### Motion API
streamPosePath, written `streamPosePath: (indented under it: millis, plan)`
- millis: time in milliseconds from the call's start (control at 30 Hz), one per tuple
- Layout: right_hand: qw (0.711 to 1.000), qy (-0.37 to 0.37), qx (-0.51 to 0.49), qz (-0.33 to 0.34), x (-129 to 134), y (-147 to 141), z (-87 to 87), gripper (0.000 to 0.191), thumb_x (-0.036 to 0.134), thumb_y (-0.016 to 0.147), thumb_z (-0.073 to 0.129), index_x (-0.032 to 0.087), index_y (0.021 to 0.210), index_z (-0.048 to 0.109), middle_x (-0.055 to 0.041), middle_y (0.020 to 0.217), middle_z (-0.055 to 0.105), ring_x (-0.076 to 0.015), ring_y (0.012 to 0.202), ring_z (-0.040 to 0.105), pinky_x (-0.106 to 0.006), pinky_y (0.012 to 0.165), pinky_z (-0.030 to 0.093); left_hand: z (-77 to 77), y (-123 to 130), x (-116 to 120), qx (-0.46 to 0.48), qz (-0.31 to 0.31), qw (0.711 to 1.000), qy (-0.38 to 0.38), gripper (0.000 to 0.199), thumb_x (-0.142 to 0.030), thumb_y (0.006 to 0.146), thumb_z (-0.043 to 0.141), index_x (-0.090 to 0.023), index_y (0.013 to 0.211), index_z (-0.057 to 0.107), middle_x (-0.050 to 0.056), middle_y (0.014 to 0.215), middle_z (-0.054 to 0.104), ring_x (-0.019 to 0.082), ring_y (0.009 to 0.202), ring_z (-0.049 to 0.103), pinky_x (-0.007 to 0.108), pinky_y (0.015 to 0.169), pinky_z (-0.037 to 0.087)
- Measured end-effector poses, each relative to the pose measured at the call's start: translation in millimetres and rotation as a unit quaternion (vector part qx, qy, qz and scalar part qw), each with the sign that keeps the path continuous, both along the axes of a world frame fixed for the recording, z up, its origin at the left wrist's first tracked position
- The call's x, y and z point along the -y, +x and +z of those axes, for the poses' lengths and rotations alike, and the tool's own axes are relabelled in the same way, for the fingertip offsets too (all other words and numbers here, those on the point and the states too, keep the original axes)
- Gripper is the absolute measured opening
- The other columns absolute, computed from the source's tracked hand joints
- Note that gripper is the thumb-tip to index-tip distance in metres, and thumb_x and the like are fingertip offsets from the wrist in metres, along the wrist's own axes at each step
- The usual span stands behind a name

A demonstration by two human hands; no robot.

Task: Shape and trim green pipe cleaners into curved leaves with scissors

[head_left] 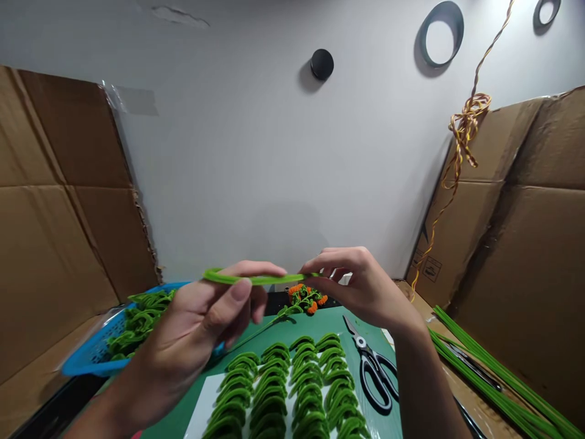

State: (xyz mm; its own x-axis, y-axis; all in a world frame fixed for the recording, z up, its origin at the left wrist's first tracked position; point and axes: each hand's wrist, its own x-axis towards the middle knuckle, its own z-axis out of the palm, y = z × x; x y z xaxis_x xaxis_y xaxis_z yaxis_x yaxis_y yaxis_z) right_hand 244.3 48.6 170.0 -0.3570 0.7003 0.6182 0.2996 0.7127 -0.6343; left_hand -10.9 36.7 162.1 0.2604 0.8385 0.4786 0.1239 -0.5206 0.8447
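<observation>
A bright green pipe cleaner (pixel 269 280) stretches between my two hands above the table, its left end curled into a loop. My left hand (pixel 205 323) pinches it between thumb and index finger. At the other end, the fingertips of my right hand (pixel 361 283) are closed on the thin tip. Below lie several rows of curved green pipe-cleaner pieces (pixel 269 372) on a white sheet (pixel 197 405). Behind my hands rests a stem with orange and green pipe-cleaner flowers (pixel 304 296), partly hidden.
Black-handled scissors (pixel 372 369) lie right of the rows on a green mat (pixel 256 332). A blue basket (pixel 86 360) of green pieces stands left. Long green stems (pixel 493 378) and tweezers (pixel 475 366) lie right. Cardboard panels (pixel 59 183) flank both sides; a twisted wire (pixel 470 119) hangs at right.
</observation>
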Motion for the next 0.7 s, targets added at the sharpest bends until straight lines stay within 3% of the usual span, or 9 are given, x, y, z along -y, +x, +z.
streamPosePath:
  millis: [133, 300, 400, 500, 600, 700]
  plan:
    - [1.000, 0.006, 0.001, 0.009, -2.1, 1.1, -0.9, 0.014, 0.023, 0.096, 0.074, 0.027, 0.103, 0.085, 0.0013, 0.087, 0.076, -0.0107, 0.075, 0.066, -0.025, 0.063, 0.051, 10.0, -1.9, -1.4, 0.070, 0.007, 0.997, -0.030, 0.044, -0.062, 0.096, 0.061, -0.023, 0.081, 0.077, -0.003, 0.058, 0.035, 0.009, 0.050, 0.030, 0.023, 0.046, 0.023]
    - [1.000, 0.017, -0.022, 0.001, -3.0, 4.0, -0.2, 0.014, 0.023, 0.095, 0.077, 0.029, 0.101, 0.088, 0.0008, 0.085, 0.076, -0.0107, 0.071, 0.064, -0.026, 0.061, 0.049, 19.8, 3.0, 0.9, 0.094, -0.014, 0.992, -0.080, 0.049, -0.060, 0.087, 0.071, -0.019, 0.061, 0.064, 0.000, 0.069, 0.040, 0.009, 0.055, 0.033, 0.021, 0.046, 0.028]
    - [0.999, 0.004, -0.034, 0.008, -1.1, 6.4, 1.0, 0.014, 0.025, 0.094, 0.078, 0.031, 0.103, 0.088, 0.0001, 0.086, 0.077, -0.0111, 0.071, 0.064, -0.026, 0.061, 0.048, 20.0, 0.4, -0.8, 0.100, -0.003, 0.989, -0.107, 0.045, -0.062, 0.084, 0.073, -0.021, 0.067, 0.069, 0.000, 0.071, 0.045, 0.010, 0.055, 0.038, 0.020, 0.044, 0.035]
    - [0.999, -0.001, -0.038, 0.013, 0.3, 8.0, 1.7, 0.013, 0.029, 0.094, 0.080, 0.033, 0.104, 0.088, 0.0001, 0.086, 0.077, -0.0117, 0.073, 0.064, -0.026, 0.061, 0.048, 17.3, -3.1, -5.5, 0.104, 0.031, 0.988, -0.109, 0.035, -0.058, 0.084, 0.077, -0.023, 0.086, 0.079, 0.003, 0.074, 0.061, 0.013, 0.058, 0.050, 0.022, 0.045, 0.043]
    - [0.999, 0.003, -0.037, 0.001, -0.6, 7.8, 1.1, 0.012, 0.030, 0.094, 0.080, 0.032, 0.102, 0.088, -0.0003, 0.085, 0.077, -0.0123, 0.072, 0.064, -0.027, 0.062, 0.049, 13.6, -4.0, -12.7, 0.093, 0.098, 0.988, -0.073, 0.036, -0.055, 0.084, 0.081, -0.023, 0.100, 0.083, 0.006, 0.080, 0.074, 0.018, 0.070, 0.064, 0.025, 0.055, 0.054]
    - [1.000, 0.007, -0.022, -0.007, -2.4, 6.6, -0.4, 0.012, 0.030, 0.095, 0.078, 0.030, 0.101, 0.088, -0.0010, 0.086, 0.077, -0.0126, 0.073, 0.064, -0.027, 0.062, 0.049, 10.3, -3.1, -19.1, 0.099, 0.140, 0.984, -0.058, 0.038, -0.057, 0.081, 0.084, -0.023, 0.097, 0.083, 0.008, 0.096, 0.080, 0.023, 0.082, 0.070, 0.029, 0.063, 0.059]
